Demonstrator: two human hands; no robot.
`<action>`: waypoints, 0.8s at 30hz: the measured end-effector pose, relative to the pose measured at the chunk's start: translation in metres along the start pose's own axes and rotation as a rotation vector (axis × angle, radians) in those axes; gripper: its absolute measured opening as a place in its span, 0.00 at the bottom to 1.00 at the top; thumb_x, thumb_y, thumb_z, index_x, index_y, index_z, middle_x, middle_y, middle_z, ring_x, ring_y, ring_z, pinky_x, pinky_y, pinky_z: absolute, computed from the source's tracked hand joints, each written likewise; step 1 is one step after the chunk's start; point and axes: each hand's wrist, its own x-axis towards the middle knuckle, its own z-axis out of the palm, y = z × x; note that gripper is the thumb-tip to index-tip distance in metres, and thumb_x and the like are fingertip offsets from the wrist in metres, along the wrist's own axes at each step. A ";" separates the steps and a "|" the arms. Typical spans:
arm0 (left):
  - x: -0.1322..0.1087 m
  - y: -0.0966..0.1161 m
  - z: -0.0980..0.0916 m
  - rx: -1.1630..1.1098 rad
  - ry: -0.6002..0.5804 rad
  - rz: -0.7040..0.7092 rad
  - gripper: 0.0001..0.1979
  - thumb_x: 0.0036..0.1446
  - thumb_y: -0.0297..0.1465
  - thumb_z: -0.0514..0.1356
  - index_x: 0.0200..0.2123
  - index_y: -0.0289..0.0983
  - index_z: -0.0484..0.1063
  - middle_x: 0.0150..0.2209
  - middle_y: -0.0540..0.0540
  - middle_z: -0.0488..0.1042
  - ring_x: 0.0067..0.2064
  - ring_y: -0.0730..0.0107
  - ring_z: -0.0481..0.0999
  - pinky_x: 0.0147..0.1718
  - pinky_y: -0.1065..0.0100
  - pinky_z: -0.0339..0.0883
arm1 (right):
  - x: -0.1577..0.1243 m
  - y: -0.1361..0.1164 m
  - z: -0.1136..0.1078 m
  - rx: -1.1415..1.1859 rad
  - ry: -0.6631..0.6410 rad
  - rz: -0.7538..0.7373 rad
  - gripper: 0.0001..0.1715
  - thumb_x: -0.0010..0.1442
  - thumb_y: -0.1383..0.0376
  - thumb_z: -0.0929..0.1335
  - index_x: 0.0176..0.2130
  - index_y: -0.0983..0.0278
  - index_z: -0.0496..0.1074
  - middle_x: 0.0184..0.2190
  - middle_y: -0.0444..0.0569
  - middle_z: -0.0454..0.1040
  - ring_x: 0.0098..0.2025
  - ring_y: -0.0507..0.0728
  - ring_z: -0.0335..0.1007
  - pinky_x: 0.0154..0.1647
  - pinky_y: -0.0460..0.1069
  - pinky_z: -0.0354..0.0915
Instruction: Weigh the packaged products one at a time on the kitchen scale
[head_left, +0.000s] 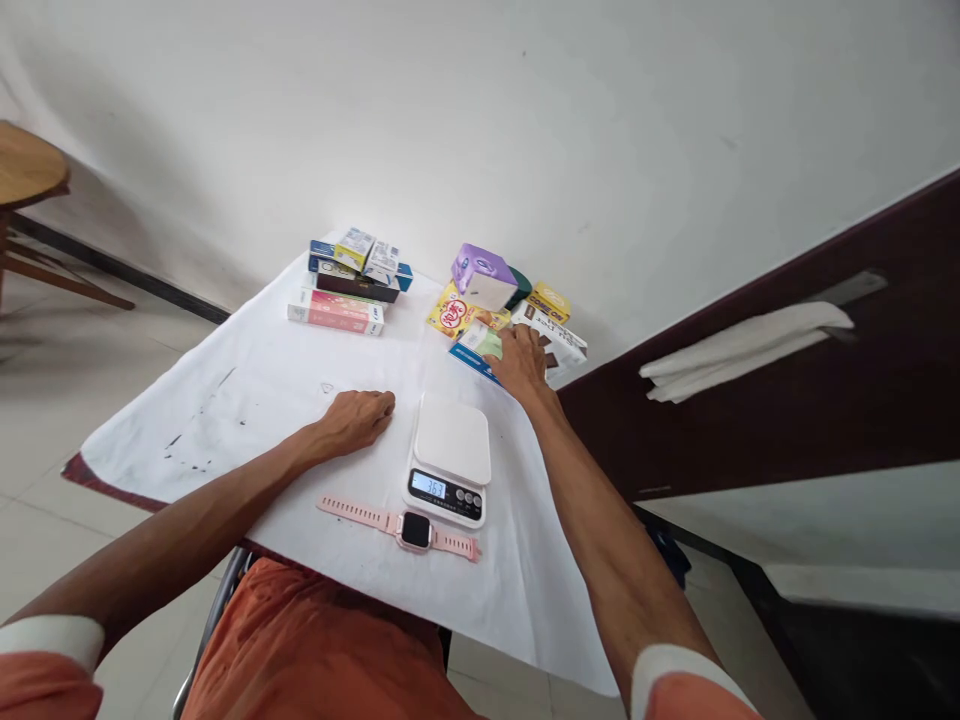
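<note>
My left hand rests on the white cloth, fingers curled in with nothing visible in them. At the back right, my right hand is closed over the right end of a flat blue-and-white box with a pale green patch; part of that box is hidden beneath it. Between my arms stands a white digital kitchen scale, its platform bare and its lit display seeming to read 363. In front of the scale lies a pink-strapped smartwatch with a dark screen.
Near my right hand are a yellow box, a purple tissue pack, a yellow-and-black box and a white box with brown squares. Several stacked boxes stand back left. A white cloth hangs on a handle at right.
</note>
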 end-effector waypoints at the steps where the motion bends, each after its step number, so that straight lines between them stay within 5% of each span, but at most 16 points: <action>1: 0.000 0.000 0.000 -0.002 -0.002 0.000 0.09 0.68 0.28 0.53 0.46 0.38 0.72 0.44 0.42 0.83 0.43 0.57 0.81 0.37 0.63 0.65 | 0.006 -0.014 -0.005 0.025 0.016 -0.064 0.25 0.63 0.61 0.70 0.58 0.65 0.73 0.57 0.64 0.70 0.62 0.73 0.62 0.61 0.68 0.64; 4: 0.000 -0.001 0.002 -0.007 0.009 0.000 0.09 0.68 0.28 0.53 0.46 0.39 0.72 0.45 0.42 0.83 0.44 0.56 0.82 0.38 0.62 0.67 | 0.027 -0.073 -0.018 0.129 0.007 -0.263 0.20 0.64 0.62 0.70 0.55 0.64 0.75 0.55 0.62 0.72 0.61 0.70 0.63 0.64 0.65 0.62; 7: 0.001 -0.002 0.003 -0.009 0.021 0.003 0.08 0.68 0.28 0.54 0.45 0.39 0.72 0.45 0.41 0.83 0.44 0.55 0.83 0.38 0.62 0.68 | 0.047 -0.139 -0.016 0.213 -0.142 -0.398 0.20 0.64 0.60 0.72 0.54 0.64 0.75 0.55 0.58 0.74 0.60 0.67 0.66 0.64 0.61 0.62; 12: -0.001 -0.001 0.001 0.000 0.009 0.012 0.08 0.69 0.28 0.53 0.46 0.38 0.71 0.46 0.39 0.83 0.45 0.53 0.83 0.40 0.60 0.69 | 0.061 -0.212 0.011 0.179 -0.341 -0.416 0.29 0.63 0.57 0.74 0.58 0.66 0.69 0.61 0.61 0.70 0.63 0.68 0.63 0.62 0.61 0.63; 24: 0.002 0.000 -0.002 0.021 -0.031 0.012 0.09 0.70 0.28 0.51 0.46 0.37 0.71 0.46 0.38 0.82 0.45 0.53 0.83 0.39 0.60 0.70 | 0.064 -0.227 0.044 0.084 -0.282 -0.383 0.27 0.66 0.56 0.71 0.58 0.66 0.66 0.63 0.64 0.64 0.64 0.71 0.58 0.61 0.66 0.63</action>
